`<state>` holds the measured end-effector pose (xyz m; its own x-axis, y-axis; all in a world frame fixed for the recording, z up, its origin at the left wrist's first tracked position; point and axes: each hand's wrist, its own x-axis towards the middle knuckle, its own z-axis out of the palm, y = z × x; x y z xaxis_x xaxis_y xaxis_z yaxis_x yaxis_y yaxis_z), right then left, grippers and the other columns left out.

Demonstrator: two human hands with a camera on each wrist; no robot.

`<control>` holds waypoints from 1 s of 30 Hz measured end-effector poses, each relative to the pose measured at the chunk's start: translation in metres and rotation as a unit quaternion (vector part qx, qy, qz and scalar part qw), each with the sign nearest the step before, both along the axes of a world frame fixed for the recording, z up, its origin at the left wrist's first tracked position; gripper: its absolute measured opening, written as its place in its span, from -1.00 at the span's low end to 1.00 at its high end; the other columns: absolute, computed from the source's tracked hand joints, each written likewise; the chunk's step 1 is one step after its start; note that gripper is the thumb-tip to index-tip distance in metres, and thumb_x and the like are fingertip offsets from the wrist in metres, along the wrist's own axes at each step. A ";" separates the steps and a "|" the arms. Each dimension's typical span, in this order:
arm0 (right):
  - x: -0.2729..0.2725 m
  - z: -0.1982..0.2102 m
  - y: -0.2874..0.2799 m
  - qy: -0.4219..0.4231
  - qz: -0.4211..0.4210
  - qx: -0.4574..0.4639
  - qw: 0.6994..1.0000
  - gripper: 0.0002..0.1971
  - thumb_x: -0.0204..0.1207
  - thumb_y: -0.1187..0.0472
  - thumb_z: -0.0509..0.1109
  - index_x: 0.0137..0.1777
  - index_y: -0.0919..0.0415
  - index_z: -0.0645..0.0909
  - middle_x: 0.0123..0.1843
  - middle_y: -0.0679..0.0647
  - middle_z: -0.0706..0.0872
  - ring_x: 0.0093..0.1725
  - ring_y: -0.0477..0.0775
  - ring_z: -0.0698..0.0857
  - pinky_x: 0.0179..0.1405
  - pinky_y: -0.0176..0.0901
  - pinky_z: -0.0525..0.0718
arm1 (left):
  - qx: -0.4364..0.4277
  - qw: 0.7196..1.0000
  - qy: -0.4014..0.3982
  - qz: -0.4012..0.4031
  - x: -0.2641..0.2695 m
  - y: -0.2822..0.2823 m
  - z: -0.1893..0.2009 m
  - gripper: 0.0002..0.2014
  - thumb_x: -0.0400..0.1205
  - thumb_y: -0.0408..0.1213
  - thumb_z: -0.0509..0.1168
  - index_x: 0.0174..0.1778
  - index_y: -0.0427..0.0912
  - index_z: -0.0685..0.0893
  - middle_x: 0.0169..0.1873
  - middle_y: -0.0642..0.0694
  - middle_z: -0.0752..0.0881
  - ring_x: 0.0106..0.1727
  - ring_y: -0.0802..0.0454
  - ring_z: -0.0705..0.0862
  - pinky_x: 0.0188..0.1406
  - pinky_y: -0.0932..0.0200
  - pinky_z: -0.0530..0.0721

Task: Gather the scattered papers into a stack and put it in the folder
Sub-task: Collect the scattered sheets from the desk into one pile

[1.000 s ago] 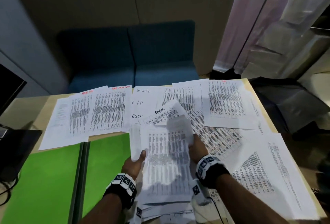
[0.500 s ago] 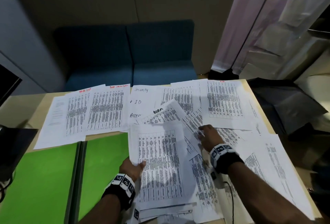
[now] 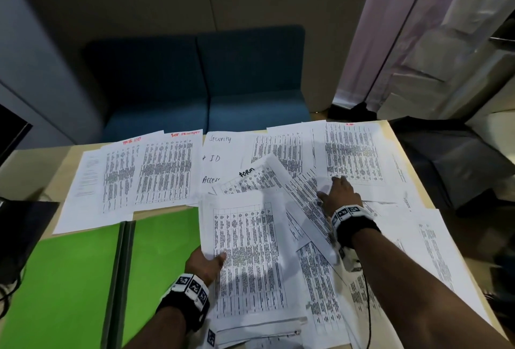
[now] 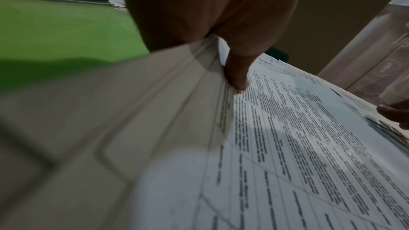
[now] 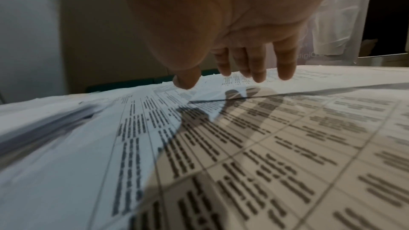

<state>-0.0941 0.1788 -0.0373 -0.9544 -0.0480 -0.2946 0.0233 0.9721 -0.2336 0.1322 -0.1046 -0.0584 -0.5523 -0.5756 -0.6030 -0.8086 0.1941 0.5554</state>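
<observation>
White printed papers lie scattered over the wooden table [image 3: 404, 137]. My left hand [image 3: 207, 261] grips the left edge of a gathered stack of sheets [image 3: 250, 259], thumb [image 4: 238, 76] on top, fingers hidden beneath. The open green folder [image 3: 69, 279] lies flat just left of that stack. My right hand [image 3: 338, 191] reaches forward over the far-right sheets [image 3: 351, 153], fingers [image 5: 258, 66] straight and spread, holding nothing, just above or touching the paper. More sheets [image 3: 150, 170] lie at the back left beyond the folder.
A blue sofa [image 3: 206, 84] stands behind the table. A dark object [image 3: 25, 226] lies at the left edge, with cables below it. A black bag [image 3: 457, 159] is on the floor right of the table. Loose sheets [image 3: 434, 251] cover the right side.
My right hand let go of the stack's right edge and moved forward and to the right over the far sheets. The left hand kept its hold; the stack settled lower toward the table.
</observation>
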 end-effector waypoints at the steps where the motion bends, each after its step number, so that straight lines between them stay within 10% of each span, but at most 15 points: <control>1: -0.001 0.000 -0.002 -0.004 0.000 0.003 1.000 -0.29 0.55 -0.12 0.30 0.59 0.20 0.17 0.66 0.18 0.18 0.60 0.22 0.27 0.47 0.19 0.32 | 0.000 1.000 -0.002 -0.002 0.001 -0.001 -0.001 -0.55 0.50 -0.10 0.46 0.22 -0.29 0.62 0.13 -0.27 0.74 0.14 -0.19 0.69 0.14 0.09 0.62; 11: 0.003 -0.016 0.006 0.098 0.192 0.080 0.973 -0.78 0.62 0.02 0.21 0.17 0.06 0.53 0.12 0.04 0.66 0.11 0.15 0.61 -0.08 -0.04 0.57 | 0.013 1.000 0.010 -0.005 0.003 -0.007 -0.009 -0.48 0.47 -0.09 0.48 0.28 -0.29 0.62 0.19 -0.25 0.73 0.22 -0.19 0.67 0.25 0.03 0.61; 21: 0.019 0.015 0.022 0.055 0.289 -0.017 0.956 -0.71 0.49 -0.15 0.32 -0.24 0.03 0.69 0.03 -0.05 0.64 0.09 0.01 0.57 0.01 -0.09 0.61 | 0.003 1.000 0.021 -0.009 0.005 -0.008 -0.011 -0.56 0.46 -0.12 0.49 0.19 -0.27 0.65 0.08 -0.25 0.77 0.09 -0.17 0.71 0.12 0.06 0.64; 30: 0.089 0.001 0.026 -0.058 0.406 -0.042 0.911 -0.55 0.38 -0.32 0.20 -0.18 0.02 0.72 0.14 -0.16 0.63 0.13 -0.09 0.59 0.15 -0.08 0.59 | -0.002 1.000 0.024 -0.014 0.004 -0.005 -0.008 -0.56 0.50 -0.17 0.47 0.23 -0.33 0.61 0.11 -0.29 0.74 -0.02 -0.08 0.62 0.04 0.15 0.55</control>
<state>-0.0055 0.2047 -0.0359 -0.5566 -0.7514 -0.3543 -0.6667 0.6585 -0.3492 0.1363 -0.1094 -0.0663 -0.5965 -0.5624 -0.5727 -0.7750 0.2180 0.5932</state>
